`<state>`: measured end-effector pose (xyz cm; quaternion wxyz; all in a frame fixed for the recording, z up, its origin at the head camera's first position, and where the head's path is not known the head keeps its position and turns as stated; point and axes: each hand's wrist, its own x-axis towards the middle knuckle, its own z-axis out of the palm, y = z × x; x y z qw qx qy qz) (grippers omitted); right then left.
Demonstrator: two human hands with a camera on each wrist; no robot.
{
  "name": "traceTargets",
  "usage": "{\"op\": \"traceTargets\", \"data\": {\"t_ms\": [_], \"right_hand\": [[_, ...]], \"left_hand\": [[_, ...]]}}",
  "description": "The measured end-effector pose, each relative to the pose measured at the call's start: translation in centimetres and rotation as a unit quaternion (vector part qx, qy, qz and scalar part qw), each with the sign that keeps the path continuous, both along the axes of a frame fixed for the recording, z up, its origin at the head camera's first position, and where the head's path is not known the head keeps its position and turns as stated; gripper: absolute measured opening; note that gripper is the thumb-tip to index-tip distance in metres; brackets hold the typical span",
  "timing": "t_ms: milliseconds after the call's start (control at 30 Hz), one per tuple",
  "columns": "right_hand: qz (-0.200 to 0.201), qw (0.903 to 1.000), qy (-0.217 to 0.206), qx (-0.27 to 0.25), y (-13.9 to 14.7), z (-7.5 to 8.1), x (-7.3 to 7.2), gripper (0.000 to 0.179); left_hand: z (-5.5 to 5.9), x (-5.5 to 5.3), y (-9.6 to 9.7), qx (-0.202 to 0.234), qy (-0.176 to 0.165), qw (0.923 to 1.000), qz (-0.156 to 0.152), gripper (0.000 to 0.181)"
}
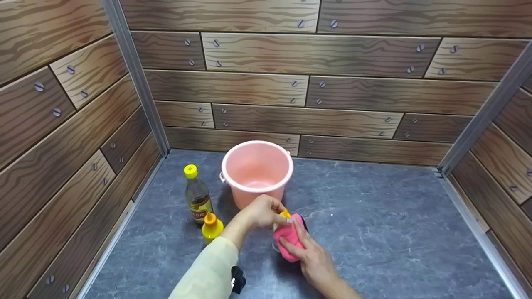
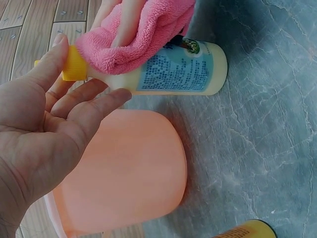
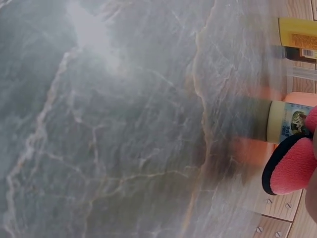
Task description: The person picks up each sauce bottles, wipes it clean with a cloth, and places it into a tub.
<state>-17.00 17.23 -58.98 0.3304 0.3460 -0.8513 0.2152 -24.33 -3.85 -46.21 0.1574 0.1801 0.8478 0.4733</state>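
A pale bottle [image 2: 215, 69] with a blue label and a yellow cap [image 2: 74, 63] stands upright in front of the pink bucket. My left hand [image 1: 261, 211] holds it at the top, thumb on the cap and fingers around the neck. With my right hand [image 1: 319, 261] I grip a pink cloth [image 1: 286, 240] with a black edge, pressed to the bottle's side. In the head view the cloth and fingers hide most of the bottle.
The pink bucket [image 1: 239, 168] stands just behind my hands. Left of it are a dark glass bottle [image 1: 196, 193] with a yellow lid and a yellow squeeze bottle [image 1: 212, 232], partly behind my left forearm. Wood-patterned walls [image 1: 257, 52] enclose the grey marbled surface [image 1: 386, 220].
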Motion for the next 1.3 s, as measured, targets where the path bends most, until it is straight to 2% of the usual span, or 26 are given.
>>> {"op": "traceTargets", "data": {"t_ms": [600,867,1067,1300], "right_hand": [[-0.004,0.9996,0.028,-0.004,-0.2,-1.3,0.3,0.093],[0.004,0.9995,0.029,-0.014,0.0,-1.7,0.4,0.086],[-0.001,0.9993,0.034,-0.014,-0.1,-1.9,0.4,0.086],[-0.006,0.9994,0.033,-0.014,0.0,-2.1,0.7,0.086]], "left_hand": [[-0.2,0.1,0.1,-0.01,-0.014,0.9998,0.009,0.015],[0.0,0.1,0.1,-0.016,0.012,0.9998,0.002,0.018],[0.1,0.1,0.0,-0.015,0.004,0.9999,0.003,0.018],[0.0,0.0,0.0,-0.015,0.011,0.9998,0.0,0.018]]}}
